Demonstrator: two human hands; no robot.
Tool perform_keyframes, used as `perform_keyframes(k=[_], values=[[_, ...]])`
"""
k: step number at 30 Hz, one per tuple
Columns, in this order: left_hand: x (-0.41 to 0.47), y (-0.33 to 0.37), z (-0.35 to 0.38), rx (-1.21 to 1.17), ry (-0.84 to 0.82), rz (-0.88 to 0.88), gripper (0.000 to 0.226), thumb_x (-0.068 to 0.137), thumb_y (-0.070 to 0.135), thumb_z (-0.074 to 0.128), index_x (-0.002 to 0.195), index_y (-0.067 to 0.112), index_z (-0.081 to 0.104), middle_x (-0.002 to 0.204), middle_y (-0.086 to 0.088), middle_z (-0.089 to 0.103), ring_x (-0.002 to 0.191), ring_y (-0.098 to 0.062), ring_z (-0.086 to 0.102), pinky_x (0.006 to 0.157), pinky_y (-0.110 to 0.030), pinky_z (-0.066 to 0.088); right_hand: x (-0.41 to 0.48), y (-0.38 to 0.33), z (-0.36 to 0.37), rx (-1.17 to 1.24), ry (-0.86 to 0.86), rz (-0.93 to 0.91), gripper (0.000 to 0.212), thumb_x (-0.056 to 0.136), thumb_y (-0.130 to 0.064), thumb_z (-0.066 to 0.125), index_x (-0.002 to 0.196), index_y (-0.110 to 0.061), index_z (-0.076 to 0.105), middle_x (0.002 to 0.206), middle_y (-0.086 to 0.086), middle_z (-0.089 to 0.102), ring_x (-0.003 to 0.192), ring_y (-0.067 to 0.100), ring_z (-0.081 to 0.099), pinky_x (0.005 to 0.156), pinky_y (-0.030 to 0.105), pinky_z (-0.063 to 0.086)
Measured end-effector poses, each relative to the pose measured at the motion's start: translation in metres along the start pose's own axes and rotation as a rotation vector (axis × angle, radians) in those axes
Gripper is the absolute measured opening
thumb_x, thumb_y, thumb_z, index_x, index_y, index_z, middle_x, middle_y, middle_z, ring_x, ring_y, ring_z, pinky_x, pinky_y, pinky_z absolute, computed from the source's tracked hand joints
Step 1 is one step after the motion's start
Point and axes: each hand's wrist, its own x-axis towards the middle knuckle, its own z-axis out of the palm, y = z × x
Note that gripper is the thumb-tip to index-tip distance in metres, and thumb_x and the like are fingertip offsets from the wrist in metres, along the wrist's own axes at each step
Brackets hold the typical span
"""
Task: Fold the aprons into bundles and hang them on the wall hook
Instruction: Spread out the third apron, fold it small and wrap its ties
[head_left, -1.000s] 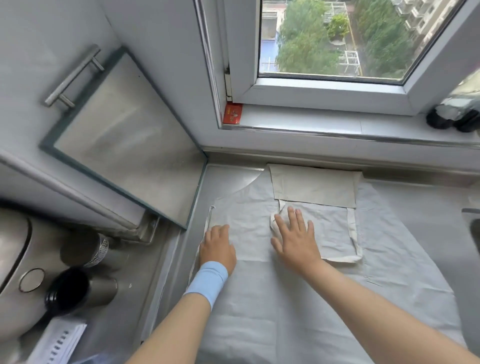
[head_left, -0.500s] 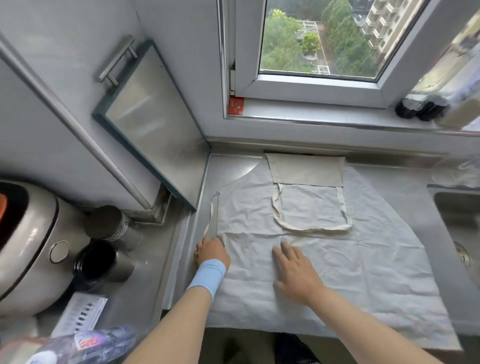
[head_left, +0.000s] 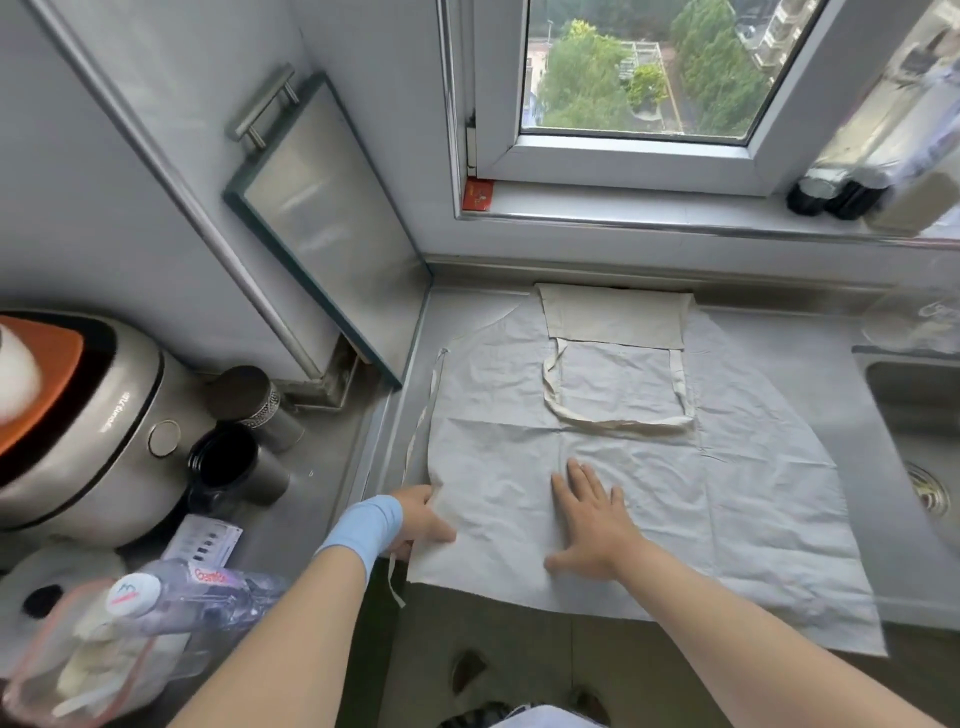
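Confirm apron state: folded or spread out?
Mostly spread. The apron lies flat on the counter, only its bib folded down; left hand grips its left edge, right hand presses flat.

There is one apron (head_left: 753, 493) on one counter (head_left: 810, 374), and two hands: the left hand (head_left: 421, 525), wearing one blue wristband (head_left: 363, 530), and the right hand (head_left: 592, 525). At the left are one rice cooker (head_left: 93, 431), two metal cups (head_left: 254, 400) (head_left: 234, 467) and one plastic bottle (head_left: 208, 587). Elsewhere there are one window (head_left: 649, 73), one sink (head_left: 914, 415), one cabinet handle (head_left: 265, 106) and two dark bottles (head_left: 808, 195) (head_left: 852, 200) on the sill.
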Motion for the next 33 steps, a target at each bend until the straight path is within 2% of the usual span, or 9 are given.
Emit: perform_keyframes(k=[5,9,12,14,17,22,26,30,33], values=[[-0.035,0.008,0.021,-0.204,0.141,0.088,0.041,0.091,0.008,0.059,0.127,0.021,0.045,0.112,-0.008,0.055,0.098,-0.034,0.058,0.07,-0.047,0.06,-0.017,0.007,0.011,-0.071,0.067,-0.079,0.109,0.079,-0.065,0.057,0.157,-0.02,-0.004,0.162,0.005,-0.025,0.15,0.024,-0.021,0.119,0.06,0.001],[-0.067,0.032,0.045,-0.252,0.085,0.219,0.047,0.091,0.011,0.06,0.127,0.033,0.04,0.119,-0.003,0.055,0.106,-0.031,0.057,0.076,-0.048,0.059,-0.024,0.014,0.01,-0.049,0.052,-0.138,0.09,0.087,-0.056,0.055,0.157,-0.022,0.009,0.164,0.008,-0.017,0.152,0.027,-0.012,0.12,0.057,0.005],[-0.079,0.065,0.071,-0.047,0.108,0.376,0.059,0.087,0.015,0.064,0.134,0.035,0.035,0.125,-0.001,0.054,0.106,-0.026,0.057,0.078,-0.042,0.057,-0.027,0.026,-0.017,0.368,0.182,-0.055,0.058,0.089,-0.047,0.058,0.142,-0.026,0.048,0.158,0.007,0.03,0.145,0.024,0.028,0.116,0.041,0.027],[-0.083,0.09,0.096,0.121,0.13,0.433,0.07,0.084,0.02,0.067,0.142,0.036,0.032,0.128,0.001,0.055,0.107,-0.023,0.058,0.08,-0.035,0.054,-0.033,0.036,-0.051,0.911,0.204,0.042,0.044,0.088,-0.05,0.058,0.121,-0.021,0.066,0.129,0.004,0.063,0.111,0.019,0.061,0.086,0.027,0.048],[-0.079,0.125,0.14,0.366,0.117,0.468,0.082,0.081,0.027,0.069,0.15,0.038,0.024,0.143,-0.001,0.048,0.116,-0.024,0.055,0.086,-0.031,0.051,-0.042,0.059,-0.097,1.326,0.162,0.108,0.051,0.09,-0.061,0.051,0.097,-0.015,0.072,0.094,0.006,0.074,0.069,0.022,0.065,0.055,0.027,0.039],[-0.073,0.147,0.205,0.523,-0.066,0.429,0.084,0.086,0.028,0.067,0.151,0.04,0.016,0.137,-0.009,0.052,0.112,-0.027,0.061,0.085,-0.033,0.055,-0.055,0.099,-0.099,0.772,0.289,0.278,0.022,0.077,-0.032,0.061,0.068,-0.012,0.065,0.061,0.005,0.067,0.065,0.026,0.066,0.056,0.032,0.054],[-0.054,0.148,0.215,0.483,-0.204,0.262,0.071,0.091,0.042,0.056,0.151,0.036,0.018,0.117,-0.009,0.068,0.104,-0.027,0.067,0.094,-0.036,0.05,-0.052,0.132,-0.061,0.533,0.161,0.436,0.022,0.071,-0.02,0.047,0.087,-0.015,0.061,0.07,0.004,0.07,0.067,0.022,0.069,0.061,0.028,0.053],[-0.031,0.153,0.192,0.555,0.043,0.331,0.055,0.09,0.034,0.056,0.143,0.028,0.042,0.116,-0.003,0.069,0.094,-0.021,0.067,0.089,-0.029,0.051,-0.04,0.145,-0.047,0.243,0.147,0.505,0.03,0.088,-0.037,0.052,0.108,-0.02,0.065,0.108,-0.001,0.066,0.1,0.022,0.066,0.068,0.026,0.043],[-0.006,0.165,0.167,0.672,0.242,0.402,0.042,0.09,0.031,0.052,0.132,0.032,0.054,0.126,0.005,0.061,0.115,-0.02,0.058,0.101,-0.03,0.044,-0.022,0.142,-0.061,0.082,0.328,0.433,0.039,0.09,-0.035,0.054,0.125,-0.02,0.049,0.124,0.004,0.055,0.114,0.024,0.056,0.079,0.032,0.045]])
